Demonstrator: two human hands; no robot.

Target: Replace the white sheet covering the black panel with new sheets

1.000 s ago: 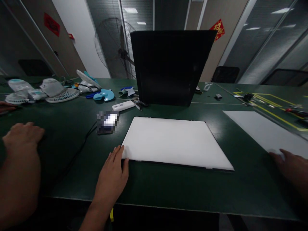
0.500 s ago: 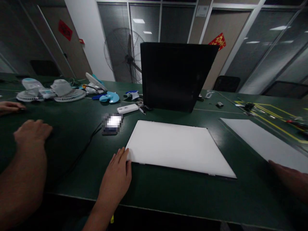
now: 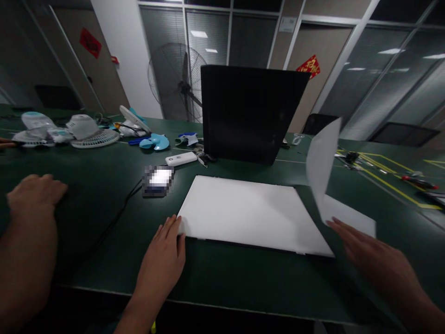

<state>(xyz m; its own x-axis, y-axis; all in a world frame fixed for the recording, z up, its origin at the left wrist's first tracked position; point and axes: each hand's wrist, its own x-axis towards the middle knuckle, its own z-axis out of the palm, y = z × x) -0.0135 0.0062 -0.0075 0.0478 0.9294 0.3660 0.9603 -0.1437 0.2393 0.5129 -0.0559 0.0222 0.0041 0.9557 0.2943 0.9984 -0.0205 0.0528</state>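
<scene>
The surface (image 3: 243,283) is dark green, with a black-edged white panel (image 3: 239,211) in the middle and a plain white sheet (image 3: 321,162) to the right. Farther off I see a standing black panel (image 3: 250,113), pale-blue fan blades (image 3: 156,142) on the left, yellow strips (image 3: 429,206) at right, and a red hanging (image 3: 310,66) patterned with gold characters.

Smooth matt white over a satin-green desk (image 3: 250,283)
Toward the near edge, the white panel (image 3: 246,213) has an even, matt face; the curved white sheet (image 3: 321,171), nearer the right edge, looks thin and smooth, though whether paper or plastic film cannot be told. The desk top is smooth with a soft sheen. Toward the far edge, the upright black panel (image 3: 250,116) looks smooth and dull. Near the far left corner, the white fan grilles (image 3: 95,138) look like ribbed plastic, the light-blue blades (image 3: 157,142) like smooth, faintly glossy plastic.
</scene>
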